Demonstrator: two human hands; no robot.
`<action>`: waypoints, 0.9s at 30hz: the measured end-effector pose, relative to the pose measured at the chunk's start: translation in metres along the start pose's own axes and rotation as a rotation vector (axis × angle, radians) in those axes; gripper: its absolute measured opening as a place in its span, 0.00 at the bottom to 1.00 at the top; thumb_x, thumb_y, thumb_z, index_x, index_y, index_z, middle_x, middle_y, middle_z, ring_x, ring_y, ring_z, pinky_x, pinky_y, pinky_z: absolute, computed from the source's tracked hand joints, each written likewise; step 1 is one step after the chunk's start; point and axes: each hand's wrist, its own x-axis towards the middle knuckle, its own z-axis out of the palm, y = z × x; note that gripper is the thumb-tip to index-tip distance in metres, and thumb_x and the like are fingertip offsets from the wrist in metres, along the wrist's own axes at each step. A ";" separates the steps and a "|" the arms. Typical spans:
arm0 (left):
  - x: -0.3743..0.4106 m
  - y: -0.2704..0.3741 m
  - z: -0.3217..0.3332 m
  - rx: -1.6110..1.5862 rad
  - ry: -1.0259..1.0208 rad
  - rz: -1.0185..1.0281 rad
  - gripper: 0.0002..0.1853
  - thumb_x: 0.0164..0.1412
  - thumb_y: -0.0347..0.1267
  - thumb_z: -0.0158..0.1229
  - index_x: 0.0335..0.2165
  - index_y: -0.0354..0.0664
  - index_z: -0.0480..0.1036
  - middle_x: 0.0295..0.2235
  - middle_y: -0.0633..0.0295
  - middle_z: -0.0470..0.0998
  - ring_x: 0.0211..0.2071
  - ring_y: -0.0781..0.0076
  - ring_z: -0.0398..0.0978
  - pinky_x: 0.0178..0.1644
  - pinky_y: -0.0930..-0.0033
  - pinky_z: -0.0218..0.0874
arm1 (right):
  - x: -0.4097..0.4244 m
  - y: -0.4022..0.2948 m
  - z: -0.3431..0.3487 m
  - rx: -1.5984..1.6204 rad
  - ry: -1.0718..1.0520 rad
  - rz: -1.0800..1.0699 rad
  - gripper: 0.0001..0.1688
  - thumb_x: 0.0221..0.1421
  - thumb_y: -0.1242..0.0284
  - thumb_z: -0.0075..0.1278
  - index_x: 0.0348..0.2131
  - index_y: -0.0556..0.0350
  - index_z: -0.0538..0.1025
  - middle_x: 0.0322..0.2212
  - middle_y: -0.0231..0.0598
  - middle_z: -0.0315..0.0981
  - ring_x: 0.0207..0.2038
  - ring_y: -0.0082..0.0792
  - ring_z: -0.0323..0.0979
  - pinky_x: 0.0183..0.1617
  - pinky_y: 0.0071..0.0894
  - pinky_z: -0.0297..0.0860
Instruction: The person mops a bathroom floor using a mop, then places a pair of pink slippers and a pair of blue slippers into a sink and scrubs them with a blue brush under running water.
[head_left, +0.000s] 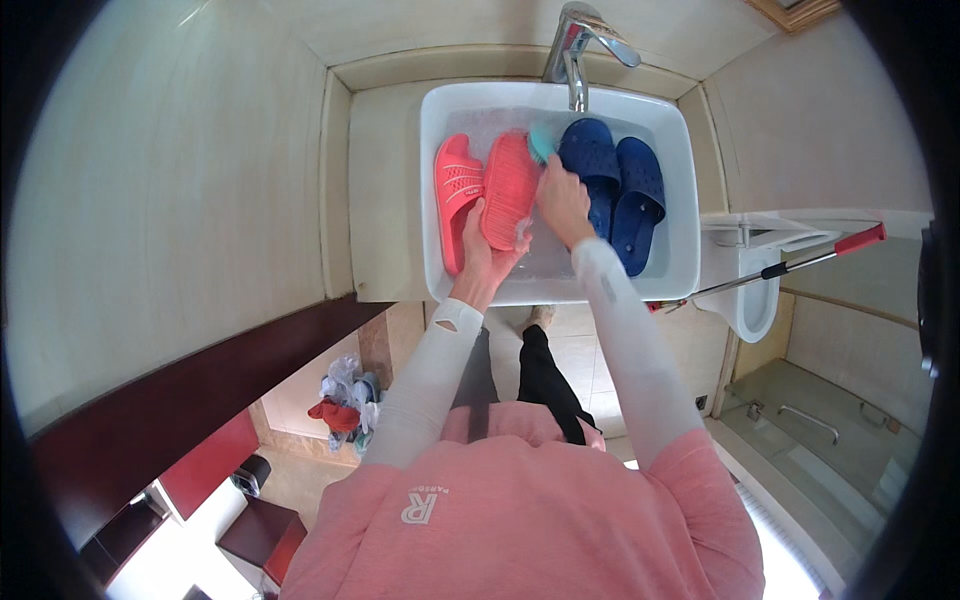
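My left hand (491, 255) grips a coral-pink slipper (511, 187) near its lower end, with its ridged sole facing up. A turquoise scrub brush (540, 144) is in my right hand (564, 193), its bristles against the upper right edge of that sole; the brush looks blurred. The matching pink slipper (459, 196) lies to the left, strap up. Right of my hand are two navy slippers, one (589, 146) partly hidden by my right hand and wrist, the other (639, 199) by the basin's right side. All lie in a white washbasin (686, 259) with shallow, sudsy water.
A chrome faucet (574, 52) rises behind the basin, its spout over the back rim. To the right, a pole with a red grip (859, 238) leans past a white toilet (756, 296). Bags and cloths (345, 401) lie on the floor at lower left.
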 end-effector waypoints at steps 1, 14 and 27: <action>0.002 -0.002 0.005 -0.026 0.058 0.008 0.28 0.59 0.52 0.39 0.47 0.42 0.64 0.41 0.55 0.70 0.38 0.57 0.69 0.35 0.63 0.63 | 0.015 -0.001 0.002 -0.003 -0.006 0.005 0.09 0.54 0.70 0.38 0.33 0.57 0.65 0.23 0.58 0.72 0.29 0.60 0.72 0.27 0.55 0.69; 0.006 -0.007 0.042 -0.203 0.161 0.085 0.28 0.63 0.49 0.34 0.51 0.41 0.60 0.52 0.54 0.62 0.52 0.51 0.62 0.57 0.42 0.50 | -0.048 0.006 -0.015 -0.122 0.077 -0.127 0.21 0.54 0.71 0.41 0.50 0.49 0.64 0.15 0.47 0.70 0.18 0.52 0.70 0.20 0.50 0.67; -0.017 -0.032 0.033 0.664 0.422 0.163 0.18 0.57 0.43 0.54 0.43 0.46 0.68 0.29 0.68 0.72 0.26 0.77 0.70 0.31 0.72 0.65 | -0.056 -0.008 -0.045 0.043 0.126 -0.100 0.20 0.54 0.73 0.41 0.48 0.56 0.66 0.19 0.55 0.70 0.22 0.53 0.70 0.23 0.48 0.65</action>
